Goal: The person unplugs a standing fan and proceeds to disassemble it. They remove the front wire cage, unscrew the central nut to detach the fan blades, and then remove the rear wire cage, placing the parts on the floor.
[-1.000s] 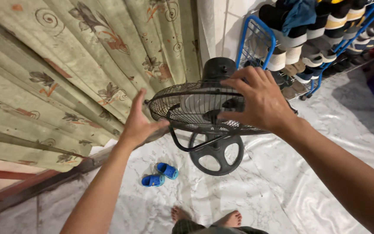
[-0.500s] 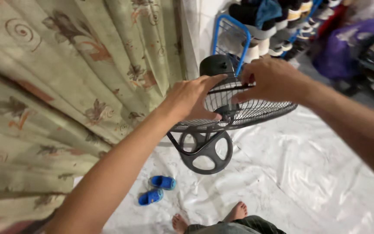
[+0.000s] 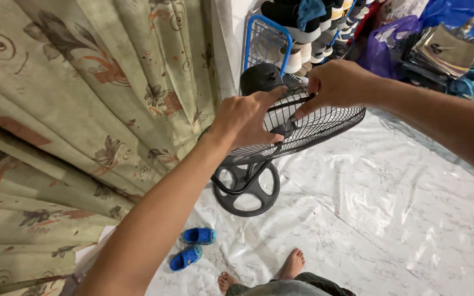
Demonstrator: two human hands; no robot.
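Beside the flowered green curtain (image 3: 83, 98), a black floor fan (image 3: 303, 129) stands on its round base on the marbled floor (image 3: 390, 219). Left hand (image 3: 245, 118) lies flat and open on the fan's wire grille; right hand (image 3: 338, 82) pinches the grille's upper wires. Behind the fan stands a blue shoe rack (image 3: 264, 38); below its base lie small blue sandals (image 3: 193, 246).

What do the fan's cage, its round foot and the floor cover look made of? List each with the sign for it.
Fan cage: thin dark wire, likely painted metal; fine ribs that light shows through.
Round foot: black, matte, looks moulded plastic, though cast metal is possible; thick spokes with smooth edges.
Floor cover: clear plastic sheet over a marble-pattern floor; glossy wrinkles and glare.
Both hands rest on the cage.
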